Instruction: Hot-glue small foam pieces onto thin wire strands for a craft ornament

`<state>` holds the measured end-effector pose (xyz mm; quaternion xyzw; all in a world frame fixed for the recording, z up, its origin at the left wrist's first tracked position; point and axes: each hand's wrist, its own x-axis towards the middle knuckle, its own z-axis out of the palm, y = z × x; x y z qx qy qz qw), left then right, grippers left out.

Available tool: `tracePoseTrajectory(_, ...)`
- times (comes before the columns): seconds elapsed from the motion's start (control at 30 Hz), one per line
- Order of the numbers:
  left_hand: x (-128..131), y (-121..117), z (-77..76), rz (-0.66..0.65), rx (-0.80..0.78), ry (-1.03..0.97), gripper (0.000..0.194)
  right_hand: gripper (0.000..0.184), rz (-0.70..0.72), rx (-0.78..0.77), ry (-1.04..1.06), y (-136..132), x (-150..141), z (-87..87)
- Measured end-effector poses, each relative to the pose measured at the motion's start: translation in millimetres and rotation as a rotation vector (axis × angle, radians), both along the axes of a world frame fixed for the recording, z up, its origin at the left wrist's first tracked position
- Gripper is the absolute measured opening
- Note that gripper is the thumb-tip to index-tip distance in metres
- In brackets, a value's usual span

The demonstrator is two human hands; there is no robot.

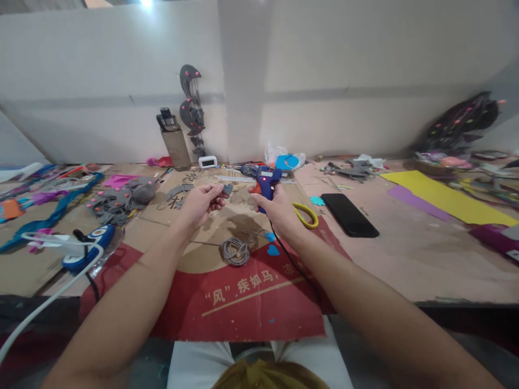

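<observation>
My right hand [275, 204] is wrapped round the handle of a blue glue gun [267, 185], its nozzle end pointing left and its black cord trailing down past my wrist. Left of it, my left hand [205, 202] pinches a small grey-blue piece [227, 189] between thumb and fingers; its exact kind is too small to tell. The two hands are apart over a cardboard sheet. Below them lie a coil of grey cord [235, 252], a blue heart cutout [273, 250] and a blue flower cutout [270, 236], on red printed cardboard [259, 308].
Yellow-handled scissors [306, 216] and a black phone [350, 215] lie to the right. A blue power strip [90, 249] with a white cable is at left, near grey felt pieces [127, 200]. A bottle [175, 143] stands by the wall, with a small white clock [208, 162] beside it.
</observation>
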<state>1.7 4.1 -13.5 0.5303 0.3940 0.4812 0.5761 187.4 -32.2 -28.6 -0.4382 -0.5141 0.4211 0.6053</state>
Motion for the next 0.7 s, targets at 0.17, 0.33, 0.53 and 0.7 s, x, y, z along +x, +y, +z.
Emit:
tracePoseTrajectory(0.17,10.4,-9.4,2.4,-0.056,-0.053,0.02,0.027,0.043,-0.047,0.053,-0.049,0.2,-4.7,-5.1)
tracePoseTrajectory(0.33,18.6,-15.2,2.0,-0.126,-0.062,0.063,0.027,0.045,-0.05,0.088,-0.067,1.3,-7.2,-9.5)
tracePoseTrajectory(0.53,21.3,-15.2,-1.5,-0.173,-0.04,0.041,0.029,0.044,-0.084,0.066,-0.081,2.3,-7.9,-8.5)
tracePoseTrajectory(0.7,22.1,-16.5,-2.5,-0.169,-0.026,0.049,0.024,0.04,-0.116,0.083,-0.077,4.8,-6.9,-9.0)
